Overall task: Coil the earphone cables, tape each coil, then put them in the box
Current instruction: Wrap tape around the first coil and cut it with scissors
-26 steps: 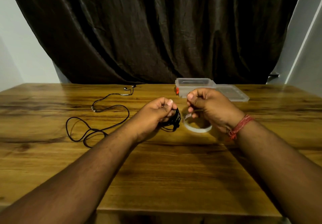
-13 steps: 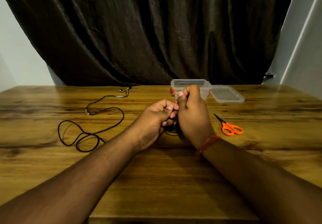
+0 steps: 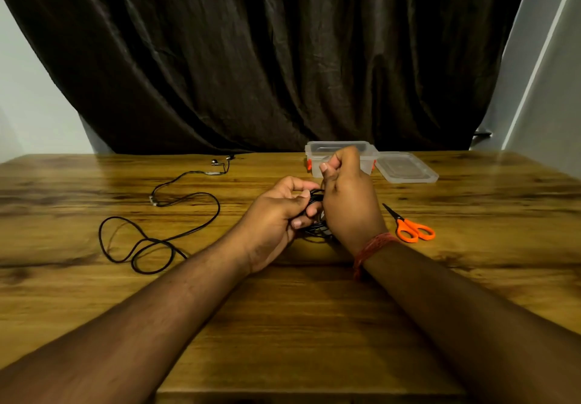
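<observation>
Between hands, black coil [image 3: 315, 197] (mostly hidden), bunched.

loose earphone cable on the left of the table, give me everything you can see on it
The loose earphone cable is thin and black, lying uncoiled on the wooden table, left of both hands. Its near end curls into overlapping loops; from there it sweeps in a wide arc, doubles back past a small pale inline piece, then runs to two small earbuds near the table's far edge. No tape shows on it. Nothing touches it but the table.
</observation>
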The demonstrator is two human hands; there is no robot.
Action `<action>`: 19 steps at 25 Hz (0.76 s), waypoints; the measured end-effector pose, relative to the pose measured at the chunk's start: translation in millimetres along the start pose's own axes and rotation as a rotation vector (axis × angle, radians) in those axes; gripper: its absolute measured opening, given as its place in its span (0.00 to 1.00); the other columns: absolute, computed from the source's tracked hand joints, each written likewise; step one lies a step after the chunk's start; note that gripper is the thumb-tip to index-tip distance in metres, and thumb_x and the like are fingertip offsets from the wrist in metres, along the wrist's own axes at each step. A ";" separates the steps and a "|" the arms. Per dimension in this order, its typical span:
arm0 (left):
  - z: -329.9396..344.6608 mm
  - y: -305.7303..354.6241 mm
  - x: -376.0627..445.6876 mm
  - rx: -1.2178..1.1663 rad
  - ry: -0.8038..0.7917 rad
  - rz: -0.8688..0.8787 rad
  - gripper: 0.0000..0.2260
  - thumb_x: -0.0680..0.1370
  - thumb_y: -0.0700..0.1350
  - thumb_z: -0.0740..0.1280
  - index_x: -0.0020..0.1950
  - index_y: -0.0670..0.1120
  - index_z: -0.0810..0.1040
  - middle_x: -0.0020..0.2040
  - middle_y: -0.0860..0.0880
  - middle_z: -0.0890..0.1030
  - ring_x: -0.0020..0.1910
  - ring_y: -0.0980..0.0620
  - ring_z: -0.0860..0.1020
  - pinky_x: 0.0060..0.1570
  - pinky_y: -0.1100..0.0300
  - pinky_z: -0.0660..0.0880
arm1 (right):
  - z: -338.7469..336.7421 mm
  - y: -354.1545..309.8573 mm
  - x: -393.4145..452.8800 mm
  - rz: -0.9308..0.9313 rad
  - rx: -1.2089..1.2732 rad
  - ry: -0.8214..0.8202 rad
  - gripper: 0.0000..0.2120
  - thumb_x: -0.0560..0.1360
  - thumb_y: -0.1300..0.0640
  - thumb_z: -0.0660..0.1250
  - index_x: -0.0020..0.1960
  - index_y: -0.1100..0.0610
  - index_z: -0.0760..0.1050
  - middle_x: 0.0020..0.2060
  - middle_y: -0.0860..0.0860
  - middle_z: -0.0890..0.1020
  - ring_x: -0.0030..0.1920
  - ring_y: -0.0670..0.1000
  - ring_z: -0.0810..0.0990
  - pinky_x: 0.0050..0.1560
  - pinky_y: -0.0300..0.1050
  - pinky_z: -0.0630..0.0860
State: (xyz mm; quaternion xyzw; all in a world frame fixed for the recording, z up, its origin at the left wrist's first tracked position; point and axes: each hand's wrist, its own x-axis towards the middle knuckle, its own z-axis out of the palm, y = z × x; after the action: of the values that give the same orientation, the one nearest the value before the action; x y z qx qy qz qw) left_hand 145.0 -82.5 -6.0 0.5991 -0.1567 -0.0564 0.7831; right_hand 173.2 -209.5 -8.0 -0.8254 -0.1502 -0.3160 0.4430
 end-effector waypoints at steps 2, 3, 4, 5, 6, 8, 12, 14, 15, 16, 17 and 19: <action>-1.2 0.5 0.3 -0.023 0.006 -0.017 0.08 0.83 0.34 0.54 0.55 0.39 0.72 0.34 0.46 0.71 0.30 0.56 0.62 0.28 0.69 0.61 | -0.3 1.2 1.3 -0.024 -0.013 0.004 0.02 0.83 0.57 0.55 0.51 0.53 0.63 0.36 0.43 0.74 0.35 0.41 0.75 0.29 0.31 0.66; -1.9 0.7 0.4 -0.035 0.009 -0.021 0.08 0.83 0.34 0.54 0.54 0.39 0.72 0.35 0.46 0.71 0.30 0.56 0.63 0.28 0.68 0.61 | -0.2 1.5 1.7 -0.033 -0.016 0.004 0.02 0.83 0.57 0.55 0.51 0.53 0.63 0.36 0.43 0.74 0.35 0.41 0.74 0.29 0.30 0.66; -2.1 0.4 0.7 -0.045 0.012 -0.022 0.08 0.83 0.35 0.54 0.53 0.39 0.73 0.35 0.46 0.71 0.31 0.56 0.63 0.28 0.68 0.61 | 0.0 1.7 2.1 -0.039 -0.016 0.003 0.02 0.83 0.57 0.56 0.51 0.53 0.63 0.35 0.43 0.74 0.34 0.41 0.74 0.28 0.30 0.67; -2.1 0.3 0.6 -0.050 0.014 -0.022 0.08 0.83 0.36 0.55 0.52 0.39 0.73 0.34 0.47 0.72 0.31 0.56 0.63 0.27 0.69 0.61 | 0.0 1.4 2.1 -0.045 -0.015 -0.001 0.03 0.83 0.57 0.56 0.51 0.53 0.63 0.35 0.44 0.74 0.34 0.41 0.75 0.29 0.30 0.68; -1.9 0.1 0.7 -0.041 0.018 -0.024 0.07 0.83 0.38 0.56 0.51 0.40 0.73 0.34 0.47 0.71 0.30 0.56 0.63 0.27 0.70 0.61 | 0.1 1.1 2.0 -0.052 -0.015 -0.004 0.03 0.83 0.57 0.56 0.51 0.53 0.63 0.35 0.44 0.74 0.33 0.42 0.75 0.28 0.31 0.69; -0.9 -0.2 0.7 0.008 0.031 -0.032 0.07 0.83 0.39 0.57 0.50 0.42 0.73 0.33 0.48 0.71 0.27 0.58 0.62 0.26 0.71 0.64 | -0.2 0.0 1.2 -0.070 -0.020 -0.011 0.03 0.83 0.58 0.56 0.51 0.53 0.63 0.34 0.44 0.74 0.32 0.42 0.75 0.28 0.31 0.69; -1.8 -1.4 2.6 0.041 0.055 -0.064 0.06 0.83 0.38 0.57 0.55 0.43 0.73 0.32 0.49 0.71 0.26 0.58 0.63 0.26 0.69 0.64 | -1.8 -1.4 0.3 -0.084 -0.016 -0.029 0.03 0.83 0.59 0.56 0.50 0.53 0.63 0.33 0.45 0.73 0.30 0.41 0.73 0.26 0.30 0.67; -2.7 -1.8 3.6 0.043 0.046 -0.074 0.07 0.83 0.38 0.57 0.55 0.42 0.73 0.32 0.49 0.71 0.26 0.58 0.63 0.27 0.69 0.63 | -2.2 -1.4 0.9 -0.086 -0.007 -0.030 0.03 0.83 0.59 0.56 0.50 0.53 0.63 0.32 0.45 0.74 0.29 0.41 0.73 0.26 0.31 0.67; -2.6 -1.5 3.7 0.042 0.035 -0.073 0.07 0.83 0.37 0.56 0.54 0.41 0.73 0.32 0.49 0.71 0.26 0.58 0.63 0.27 0.69 0.63 | -2.7 -1.2 1.3 -0.085 -0.003 -0.030 0.03 0.83 0.59 0.56 0.50 0.54 0.63 0.33 0.46 0.74 0.29 0.41 0.73 0.26 0.31 0.68; -2.6 -1.3 3.9 0.039 0.025 -0.071 0.07 0.83 0.36 0.56 0.52 0.41 0.73 0.32 0.49 0.71 0.26 0.58 0.63 0.27 0.69 0.62 | -3.0 -0.5 1.8 -0.087 -0.005 -0.030 0.03 0.83 0.59 0.56 0.50 0.54 0.63 0.33 0.45 0.74 0.29 0.41 0.73 0.26 0.31 0.67; -2.3 -0.6 3.5 0.033 0.016 -0.071 0.07 0.83 0.36 0.56 0.51 0.42 0.73 0.32 0.49 0.71 0.27 0.58 0.63 0.27 0.69 0.62 | -3.2 -0.4 2.0 -0.089 -0.010 -0.030 0.03 0.83 0.60 0.56 0.50 0.54 0.63 0.33 0.45 0.74 0.29 0.41 0.73 0.26 0.31 0.67; -2.9 0.3 3.1 0.023 0.009 -0.076 0.07 0.82 0.35 0.57 0.49 0.42 0.73 0.32 0.49 0.72 0.27 0.58 0.63 0.26 0.69 0.62 | -3.3 0.3 2.4 -0.088 -0.009 -0.036 0.04 0.83 0.60 0.55 0.50 0.54 0.62 0.33 0.44 0.73 0.30 0.40 0.72 0.26 0.31 0.67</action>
State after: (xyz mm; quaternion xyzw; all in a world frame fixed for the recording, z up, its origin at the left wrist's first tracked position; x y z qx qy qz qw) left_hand 148.7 -80.6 -5.9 0.6139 -0.1312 -0.0816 0.7741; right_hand 173.9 -212.4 -5.3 -0.8258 -0.1928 -0.3207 0.4220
